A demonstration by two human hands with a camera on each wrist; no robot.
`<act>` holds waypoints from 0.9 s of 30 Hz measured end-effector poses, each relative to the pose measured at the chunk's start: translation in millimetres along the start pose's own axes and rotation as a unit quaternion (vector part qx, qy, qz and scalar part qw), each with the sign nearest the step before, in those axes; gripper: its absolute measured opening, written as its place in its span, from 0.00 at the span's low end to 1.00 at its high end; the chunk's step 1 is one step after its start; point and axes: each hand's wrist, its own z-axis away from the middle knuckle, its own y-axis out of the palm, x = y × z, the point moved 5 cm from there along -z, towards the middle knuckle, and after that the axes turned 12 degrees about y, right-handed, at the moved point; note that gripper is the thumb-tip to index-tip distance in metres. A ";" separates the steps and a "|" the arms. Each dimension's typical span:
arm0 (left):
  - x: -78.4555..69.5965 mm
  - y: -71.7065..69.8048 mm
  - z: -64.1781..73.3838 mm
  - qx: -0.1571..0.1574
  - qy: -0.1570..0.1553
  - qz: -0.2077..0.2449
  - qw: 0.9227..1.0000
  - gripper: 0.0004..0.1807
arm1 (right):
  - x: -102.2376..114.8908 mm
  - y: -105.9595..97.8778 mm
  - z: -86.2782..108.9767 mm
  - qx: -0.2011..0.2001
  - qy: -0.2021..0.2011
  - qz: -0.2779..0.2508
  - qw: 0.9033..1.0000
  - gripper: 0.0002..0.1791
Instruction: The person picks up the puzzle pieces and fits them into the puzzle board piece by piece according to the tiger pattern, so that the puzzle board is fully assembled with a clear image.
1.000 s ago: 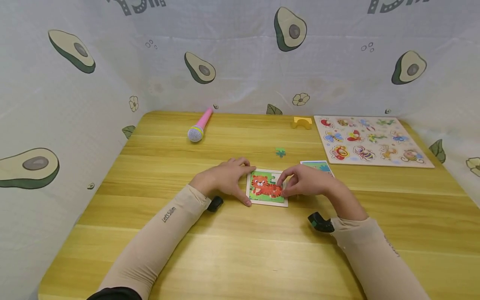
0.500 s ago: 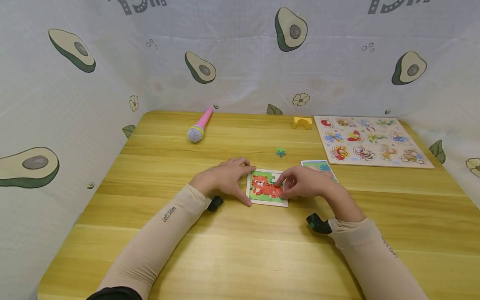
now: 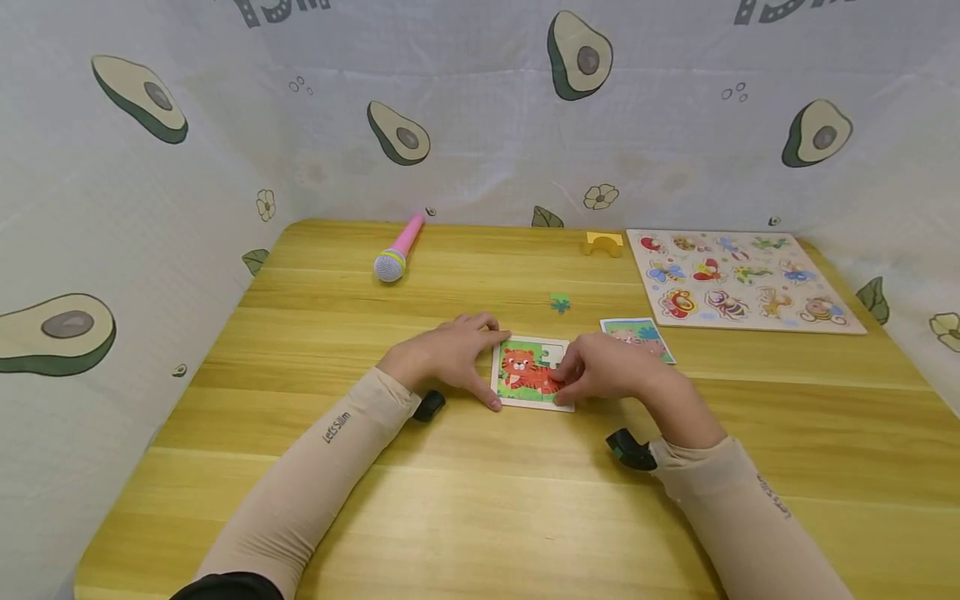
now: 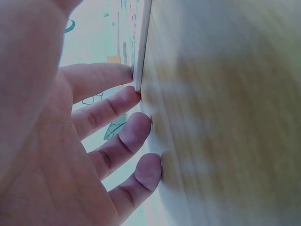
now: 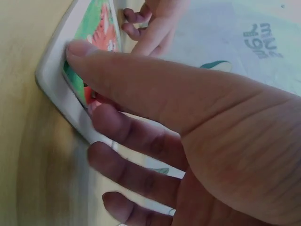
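Note:
A small jigsaw tray (image 3: 496,371) with a white rim lies on the table in the head view and shows a red tiger (image 3: 519,364) on green. My left hand (image 3: 453,354) holds the tray's left side, thumb at the near corner and index finger at the far one. In the left wrist view, the other fingertips rest on the tabletop. My right hand (image 3: 611,367) pinches a jigsaw piece (image 5: 73,81) at the tray's near right corner; the fingers hide much of that piece. A bare white gap (image 3: 553,353) shows in the tray's far right corner.
A loose green jigsaw piece (image 3: 560,302) lies beyond the tray, and a picture card (image 3: 637,337) sits behind my right hand. Farther back are a pink toy microphone (image 3: 400,250), a yellow arch block (image 3: 603,243) and an insect puzzle board (image 3: 738,287).
My right hand's fingers have drawn closer together and shifted slightly toward me, uncovering more of the bare gap and the picture card. The left hand stays in place.

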 end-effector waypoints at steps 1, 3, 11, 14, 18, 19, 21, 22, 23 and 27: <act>0.0 0.1 0.2 0.000 0.000 0.001 1.000 0.61 | 0.4 0.0 -0.2 -0.002 -0.003 0.001 1.000 0.13; 0.0 0.2 0.7 0.001 -0.001 0.003 1.000 0.61 | 0.2 0.0 -1.4 -0.009 -0.007 0.002 1.000 0.13; -0.5 -0.6 1.5 0.002 -0.003 0.001 1.000 0.61 | -0.7 -1.8 -2.1 -0.029 -0.002 0.023 0.999 0.14; -0.9 -0.5 1.4 0.001 -0.004 0.002 1.000 0.61 | -0.4 -1.9 -1.9 -0.026 -0.006 0.026 0.999 0.15; -0.6 0.3 0.6 0.001 -0.003 0.000 1.000 0.61 | -0.9 -0.5 -1.6 -0.017 -0.016 0.024 0.999 0.14; -0.5 0.5 0.4 0.001 -0.003 -0.001 1.000 0.61 | -1.0 0.0 -1.5 -0.013 -0.018 0.022 1.000 0.14; -0.3 0.7 -0.1 0.001 -0.002 -0.003 1.000 0.61 | -1.0 1.1 -1.6 -0.006 -0.022 0.015 1.000 0.13; -0.2 0.7 -0.2 0.001 -0.001 -0.004 1.000 0.61 | -0.7 1.2 -1.4 -0.003 -0.023 0.013 1.000 0.13; -0.1 0.7 -0.4 0.001 -0.001 -0.004 1.000 0.61 | -0.5 1.3 -1.6 -0.002 -0.024 0.011 1.000 0.13; 0.2 0.9 -0.1 0.000 -0.001 -0.002 1.000 0.61 | -0.3 0.0 -0.8 -0.014 -0.024 0.014 1.000 0.12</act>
